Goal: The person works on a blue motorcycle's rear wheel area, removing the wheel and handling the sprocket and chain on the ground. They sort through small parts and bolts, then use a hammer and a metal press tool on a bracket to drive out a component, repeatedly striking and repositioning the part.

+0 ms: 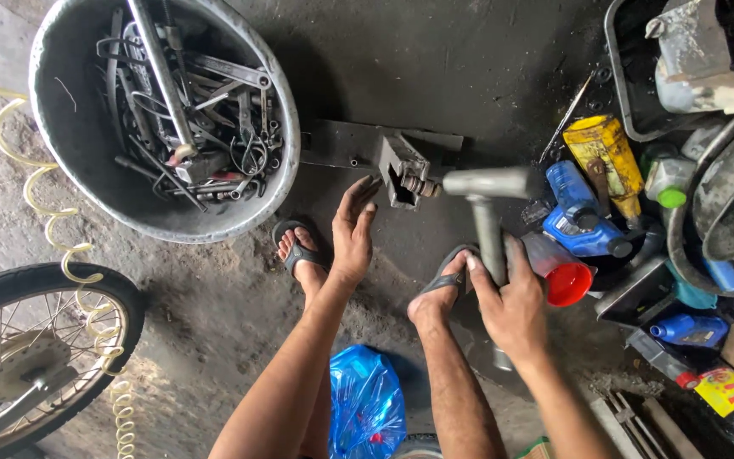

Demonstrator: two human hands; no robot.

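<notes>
The right hand (513, 308) is gripping the handle of a grey hammer (488, 204), fingers wrapped tight around the shaft, and the hammer head is hanging just to the right of a small metal vise (401, 170) that is sitting on the dark ground in front of the person's feet. A short threaded part (422, 186) is sticking out of the vise toward the hammer head. The left hand (353, 229) is lying open, fingers spread and holding nothing, with the fingertips reaching close to the left side of the vise. A large metal basin (61, 127) full of wrenches is standing at the upper left, well apart from the vise. A red cup (567, 280) and a blue bottle (579, 212) are lying just to the right of the hammer. A wheel (36, 340) is showing at the lower left.
</notes>
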